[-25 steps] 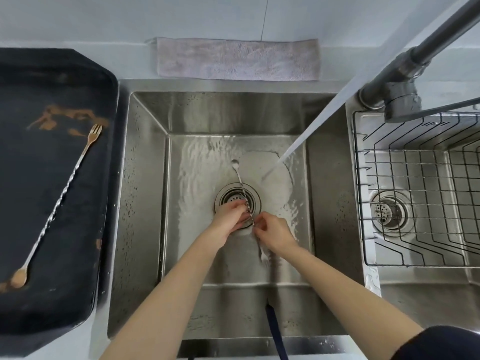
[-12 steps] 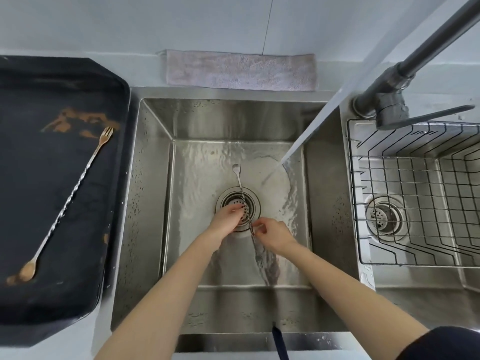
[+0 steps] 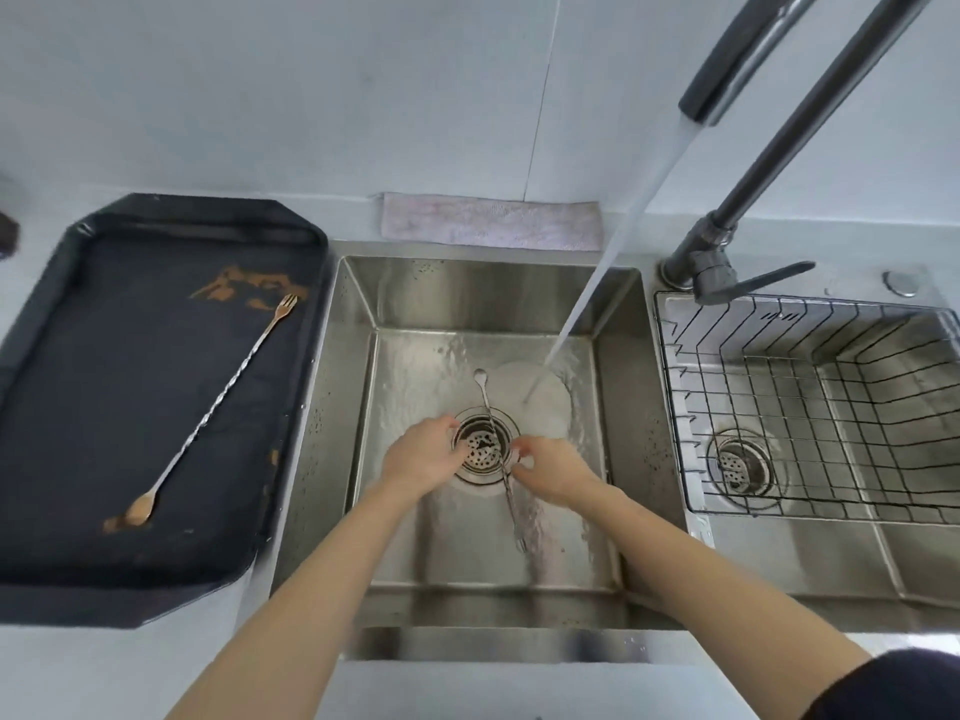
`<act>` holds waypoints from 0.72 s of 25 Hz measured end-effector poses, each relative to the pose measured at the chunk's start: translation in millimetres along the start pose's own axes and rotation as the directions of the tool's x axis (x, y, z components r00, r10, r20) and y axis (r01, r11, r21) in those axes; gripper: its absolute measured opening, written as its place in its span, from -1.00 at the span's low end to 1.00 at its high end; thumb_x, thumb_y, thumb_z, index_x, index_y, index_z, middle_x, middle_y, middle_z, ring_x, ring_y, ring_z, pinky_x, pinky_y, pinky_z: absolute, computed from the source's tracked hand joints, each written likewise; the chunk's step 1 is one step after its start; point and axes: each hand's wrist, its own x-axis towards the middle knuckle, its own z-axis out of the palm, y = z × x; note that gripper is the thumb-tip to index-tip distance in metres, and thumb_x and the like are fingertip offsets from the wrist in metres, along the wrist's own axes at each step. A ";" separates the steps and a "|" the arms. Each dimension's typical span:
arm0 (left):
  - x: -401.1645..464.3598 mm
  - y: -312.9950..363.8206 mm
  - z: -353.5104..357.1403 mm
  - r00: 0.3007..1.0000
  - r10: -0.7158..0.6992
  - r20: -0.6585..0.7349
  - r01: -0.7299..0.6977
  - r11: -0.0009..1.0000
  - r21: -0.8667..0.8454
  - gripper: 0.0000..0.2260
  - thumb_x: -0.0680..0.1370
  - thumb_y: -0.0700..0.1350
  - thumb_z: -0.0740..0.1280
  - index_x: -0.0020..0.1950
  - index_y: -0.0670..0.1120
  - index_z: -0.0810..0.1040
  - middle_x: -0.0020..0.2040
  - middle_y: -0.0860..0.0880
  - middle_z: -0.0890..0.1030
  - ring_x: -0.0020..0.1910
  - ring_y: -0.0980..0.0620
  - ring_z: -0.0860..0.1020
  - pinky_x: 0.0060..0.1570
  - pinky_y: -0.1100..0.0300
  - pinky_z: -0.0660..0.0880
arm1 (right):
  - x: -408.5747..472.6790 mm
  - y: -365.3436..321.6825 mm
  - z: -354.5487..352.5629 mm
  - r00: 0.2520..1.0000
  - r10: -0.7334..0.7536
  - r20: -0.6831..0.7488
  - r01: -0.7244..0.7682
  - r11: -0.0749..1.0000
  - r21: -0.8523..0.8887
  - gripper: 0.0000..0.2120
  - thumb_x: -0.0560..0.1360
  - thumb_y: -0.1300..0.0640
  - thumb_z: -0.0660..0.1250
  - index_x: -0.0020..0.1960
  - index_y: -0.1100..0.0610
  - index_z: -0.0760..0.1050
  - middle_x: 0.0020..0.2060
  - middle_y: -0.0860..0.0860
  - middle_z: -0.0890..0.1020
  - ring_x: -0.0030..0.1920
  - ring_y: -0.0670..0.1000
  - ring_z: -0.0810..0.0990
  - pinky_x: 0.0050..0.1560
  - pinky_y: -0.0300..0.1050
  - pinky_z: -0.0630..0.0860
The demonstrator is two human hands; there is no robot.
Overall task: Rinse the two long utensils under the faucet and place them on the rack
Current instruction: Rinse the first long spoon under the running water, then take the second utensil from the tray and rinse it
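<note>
Long twisted silver bar spoon (image 3: pixel 493 428): over the drain of the steel sink (image 3: pixel 358 387), pinched at mid-shaft by right hand (image 3: pixel 553 467); left hand (image 3: pixel 421 454) beside it, fingers curled, grip unclear. Second twisted utensil with gold fork and spoon ends (image 3: pixel 218 405): on black tray (image 3: pixel 67 459), counter left. Black wire rack (image 3: pixel 810 407): right basin; water runs from dark faucet (image 3: pixel 753 49).

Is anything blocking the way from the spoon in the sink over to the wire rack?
Nothing visible: only the sink wall lies between the spoon, held by the right hand, and the open-topped rack.
</note>
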 end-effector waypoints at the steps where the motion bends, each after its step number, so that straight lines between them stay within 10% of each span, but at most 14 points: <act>1: -5.6 0.9 -5.9 0.999 0.022 -0.024 -0.022 0.999 0.031 -0.62 0.55 -0.09 0.19 0.36 -0.14 0.37 0.34 -0.13 0.47 0.31 -0.11 0.44 0.30 0.04 0.38 | -3.6 -4.1 -2.5 1.000 -0.017 -0.019 0.017 1.000 -0.014 -0.61 0.53 0.15 0.16 0.35 0.11 0.37 0.27 0.16 0.53 0.25 0.17 0.51 0.30 0.02 0.43; 18: -80.3 -91.5 -132.9 0.935 0.054 -0.352 0.009 0.985 0.174 -0.66 0.56 -0.10 0.17 0.33 -0.09 0.38 0.21 -0.10 0.51 0.14 -0.11 0.51 0.12 -0.01 0.47 | -38.2 -152.9 22.8 0.936 -0.289 -0.198 0.294 0.956 -0.004 -0.66 0.51 0.24 0.12 0.25 0.17 0.46 0.21 0.15 0.56 0.21 0.16 0.51 0.22 -0.02 0.42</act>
